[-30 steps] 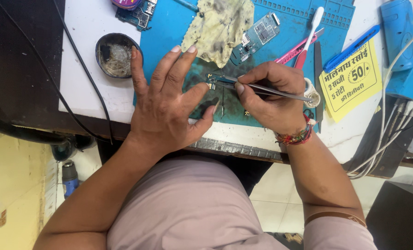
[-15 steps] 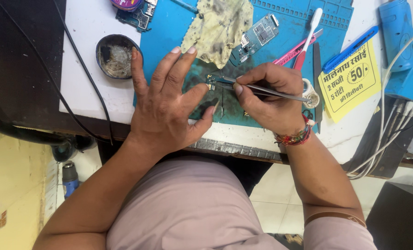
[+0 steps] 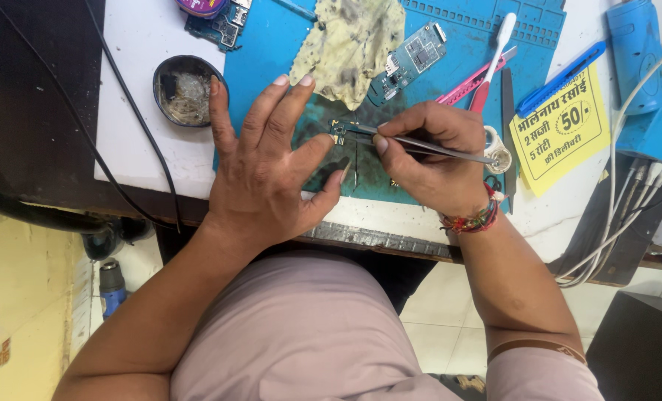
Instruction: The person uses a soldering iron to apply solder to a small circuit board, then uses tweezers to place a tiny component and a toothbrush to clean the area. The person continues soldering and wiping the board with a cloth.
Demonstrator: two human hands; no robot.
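Note:
My right hand (image 3: 431, 154) grips slim metal tweezers (image 3: 420, 141), their tips touching a small circuit board piece (image 3: 338, 131) on the blue work mat (image 3: 271, 52). My left hand (image 3: 271, 163) lies flat on the mat with fingers spread, its index finger beside the small piece. A red and multicoloured thread band (image 3: 470, 221) circles my right wrist.
A stained yellow cloth (image 3: 349, 46) and a green circuit board (image 3: 409, 59) lie farther back on the mat. A dark round dish (image 3: 182, 89) sits left. A toothbrush (image 3: 494, 59), a blue cutter (image 3: 561, 78), a yellow card (image 3: 561, 130) and white cables (image 3: 628, 208) are to the right.
Almost nothing differs; both hands stay in place, with the tweezers held at the small circuit piece.

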